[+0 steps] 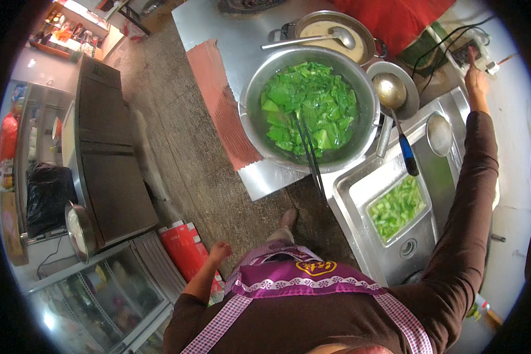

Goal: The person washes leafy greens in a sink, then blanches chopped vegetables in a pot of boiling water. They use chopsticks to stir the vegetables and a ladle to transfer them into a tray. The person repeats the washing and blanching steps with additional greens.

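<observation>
My right hand (477, 77) reaches out to the wall side at the upper right, one finger extended onto a dark device (466, 54) beside a white plug and black cables. Low at my left side hangs my left hand (221, 251), fingers loosely curled; whether it holds anything is unclear. Before me a large metal basin (252, 84) holds green leaves (309, 101) in liquid, with black chopsticks (308, 141) leaning in it. Behind it a pot (376, 53) contains pale liquid, a metal ladle (344, 37) across it. A ladle with a blue and black handle (407, 152) rests in a smaller pan (411, 99).
The metal sink (349, 212) at the right holds a tray of cut greens (396, 210) and a strainer (439, 135). Red cloth (394, 22) lies beyond the pot. A dark cabinet (106, 168) and a glass-topped freezer (101, 301) stand left, near a red carton (183, 250).
</observation>
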`<state>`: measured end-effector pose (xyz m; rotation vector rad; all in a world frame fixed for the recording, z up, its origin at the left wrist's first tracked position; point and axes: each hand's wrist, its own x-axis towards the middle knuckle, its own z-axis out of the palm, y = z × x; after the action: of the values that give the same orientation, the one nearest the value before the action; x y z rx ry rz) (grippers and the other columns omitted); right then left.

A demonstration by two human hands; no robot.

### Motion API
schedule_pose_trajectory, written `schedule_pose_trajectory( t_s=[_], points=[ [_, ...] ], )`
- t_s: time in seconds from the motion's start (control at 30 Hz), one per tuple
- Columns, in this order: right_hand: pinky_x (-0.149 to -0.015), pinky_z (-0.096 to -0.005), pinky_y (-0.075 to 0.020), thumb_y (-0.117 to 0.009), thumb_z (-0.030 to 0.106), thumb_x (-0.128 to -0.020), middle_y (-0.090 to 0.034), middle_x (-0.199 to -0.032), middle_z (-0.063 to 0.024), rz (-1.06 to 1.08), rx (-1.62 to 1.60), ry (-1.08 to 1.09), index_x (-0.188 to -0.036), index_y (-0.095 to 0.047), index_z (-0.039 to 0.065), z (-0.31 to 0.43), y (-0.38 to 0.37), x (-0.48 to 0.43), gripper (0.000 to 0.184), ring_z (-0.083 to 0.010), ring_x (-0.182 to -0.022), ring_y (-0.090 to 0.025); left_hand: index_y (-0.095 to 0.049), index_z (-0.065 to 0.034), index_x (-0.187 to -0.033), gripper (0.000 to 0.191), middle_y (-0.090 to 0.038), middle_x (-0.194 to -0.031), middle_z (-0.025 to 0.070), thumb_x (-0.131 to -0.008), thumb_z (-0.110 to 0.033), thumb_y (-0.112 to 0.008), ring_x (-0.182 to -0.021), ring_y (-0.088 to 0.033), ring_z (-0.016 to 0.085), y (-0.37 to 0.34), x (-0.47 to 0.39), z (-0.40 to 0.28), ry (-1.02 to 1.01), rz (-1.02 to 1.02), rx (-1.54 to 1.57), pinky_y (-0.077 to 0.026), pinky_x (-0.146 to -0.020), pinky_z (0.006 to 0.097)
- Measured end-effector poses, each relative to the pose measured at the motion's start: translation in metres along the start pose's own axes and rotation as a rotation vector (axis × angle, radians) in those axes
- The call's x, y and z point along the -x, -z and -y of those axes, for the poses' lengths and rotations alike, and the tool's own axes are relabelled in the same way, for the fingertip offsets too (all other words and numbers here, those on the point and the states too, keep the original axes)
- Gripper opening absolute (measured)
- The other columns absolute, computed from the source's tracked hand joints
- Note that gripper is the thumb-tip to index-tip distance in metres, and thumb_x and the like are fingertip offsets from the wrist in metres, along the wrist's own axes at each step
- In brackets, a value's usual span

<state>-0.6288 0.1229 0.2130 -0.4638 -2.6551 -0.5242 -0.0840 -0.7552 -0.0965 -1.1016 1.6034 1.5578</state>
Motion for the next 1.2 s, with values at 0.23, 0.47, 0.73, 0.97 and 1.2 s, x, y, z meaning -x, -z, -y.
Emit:
schedule_pose_trajectory(
  t_s=[0.23,0.47,0.73,0.97,1.2],
  points=[
    [-0.067,-0.0540,-0.0512,-0.050,0.016,-0.094,-0.069,-0.088,-0.0244,0.032,-0.430,-0.027,-0.149,-0.027,0.036,0.050,0.042,0.134,0.064,-0.0419,-0.076,-0.067,-0.061,-0.0037,-0.079,0.015,-0.058,-0.067,0.0029,-0.091,-0.010,-0.055,-0.059,-0.056,0.015,0.009,-0.035,0.003,-0.032,0.122,0.018,-0.046,-0.055,0.0311],
    [-0.071,-0.0384,-0.0538,-0.058,-0.004,-0.086,-0.065,-0.093,-0.0158,0.070,-0.600,0.101,-0.108,-0.063,0.006,-0.007,0.136,0.447,0.025,-0.0342,-0.084,-0.065,-0.065,-0.0030,-0.087,0.015,-0.064,-0.069,0.0062,-0.091,-0.016,-0.059,-0.064,-0.063,0.016,-0.043,-0.039,-0.052,-0.393,0.163,-0.778,-0.050,-0.061,0.0335],
    [-0.069,-0.0378,-0.0515,-0.055,0.009,-0.094,-0.069,-0.086,-0.0168,0.679,-0.605,-0.918,-0.106,-0.068,-0.001,-0.252,0.171,0.765,0.020,-0.0284,-0.073,-0.067,-0.060,-0.0030,-0.096,0.008,-0.061,-0.082,0.0041,-0.094,-0.005,-0.053,-0.068,-0.063,0.012,-0.241,0.100,-0.161,-0.777,0.542,-0.907,-0.050,-0.063,0.0277],
    [-0.050,-0.0319,-0.0464,-0.054,0.006,-0.095,-0.059,-0.078,-0.0041,0.724,-0.849,-1.509,-0.116,-0.060,0.003,-0.438,0.097,0.975,0.022,-0.0135,-0.059,-0.054,-0.059,0.0017,-0.100,0.010,-0.061,-0.088,0.0071,-0.094,-0.001,-0.052,-0.076,-0.062,0.013,-0.404,0.211,-0.119,-1.075,0.550,-0.881,-0.050,-0.072,0.0267],
    [-0.105,-0.0440,-0.0402,-0.076,0.013,-0.077,-0.031,-0.154,-0.0094,0.799,-0.138,-0.330,-0.146,-0.039,0.023,-0.504,0.020,0.958,0.079,-0.0290,-0.138,-0.034,-0.060,0.0013,-0.094,0.006,-0.063,-0.086,0.0125,-0.089,0.004,-0.057,-0.079,-0.065,0.021,-0.528,0.304,0.019,-1.000,0.617,-1.195,-0.051,-0.071,0.0315]
  ],
)
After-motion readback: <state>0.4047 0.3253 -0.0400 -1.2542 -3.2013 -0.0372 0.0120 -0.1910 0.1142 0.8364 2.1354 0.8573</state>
